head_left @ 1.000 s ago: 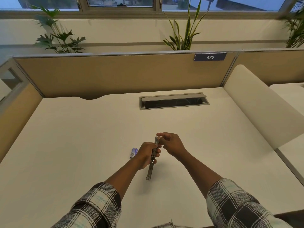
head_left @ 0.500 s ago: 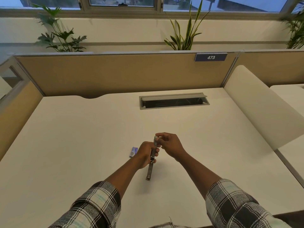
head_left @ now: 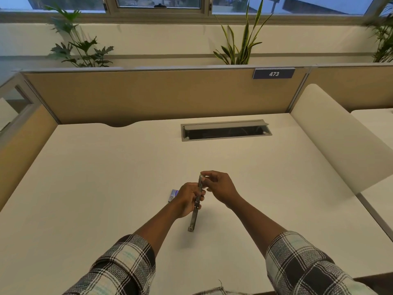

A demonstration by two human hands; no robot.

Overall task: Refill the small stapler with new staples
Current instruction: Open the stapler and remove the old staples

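A small box (head_left: 173, 194), contents not seen, lies on the surface (head_left: 106, 177) just left of the left hand (head_left: 188, 200), by which the opened stapler (head_left: 196, 204) is gripped mid-length above the surface. Its far tip is pinched by the right hand (head_left: 220, 187); staples could be jammed or spilled if the strip is misaligned.

Bare desk (head_left: 106, 188) all round; staple box (head_left: 173, 194) (small) just left of left hand (head_left: 187, 199).
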